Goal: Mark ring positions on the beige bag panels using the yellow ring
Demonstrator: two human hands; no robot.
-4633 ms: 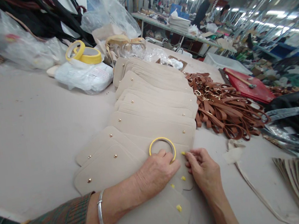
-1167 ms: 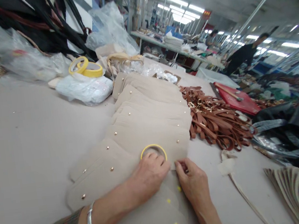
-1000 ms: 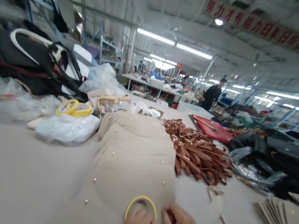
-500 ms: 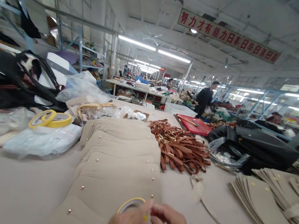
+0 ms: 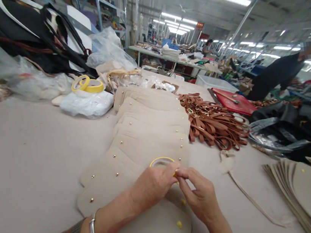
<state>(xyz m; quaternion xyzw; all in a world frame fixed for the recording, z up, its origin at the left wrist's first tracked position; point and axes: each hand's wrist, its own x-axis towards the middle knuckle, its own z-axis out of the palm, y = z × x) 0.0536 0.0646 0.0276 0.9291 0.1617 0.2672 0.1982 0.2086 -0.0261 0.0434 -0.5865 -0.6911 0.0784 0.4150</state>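
Note:
A roll of yellow tape (image 5: 160, 159) is in my left hand (image 5: 151, 185), its upper rim showing above my fingers. My right hand (image 5: 201, 192) is pinched close against the left fingertips, with a bit of yellow at the meeting point. Exactly what lies between the right fingertips is too small to make out clearly. Beneath both hands runs a long overlapped row of beige panels (image 5: 151, 130) with gold-coloured metal studs near their edges. Small yellow tape pieces (image 5: 179, 224) stick to the nearest panels.
Brown straps with metal clasps (image 5: 213, 122) lie right of the panels. Stacked beige pieces (image 5: 302, 189) stand at lower right, near a thin beige strip (image 5: 248, 192). Two tape rolls (image 5: 94, 86) rest on a plastic-wrapped packet (image 5: 86, 104). Behind the table, a person (image 5: 276, 74) leans over.
The view has tilted down and turned, so my hands and the panels sit higher in it. The fingertips have come together at the tape. The person at right appears larger and nearer.

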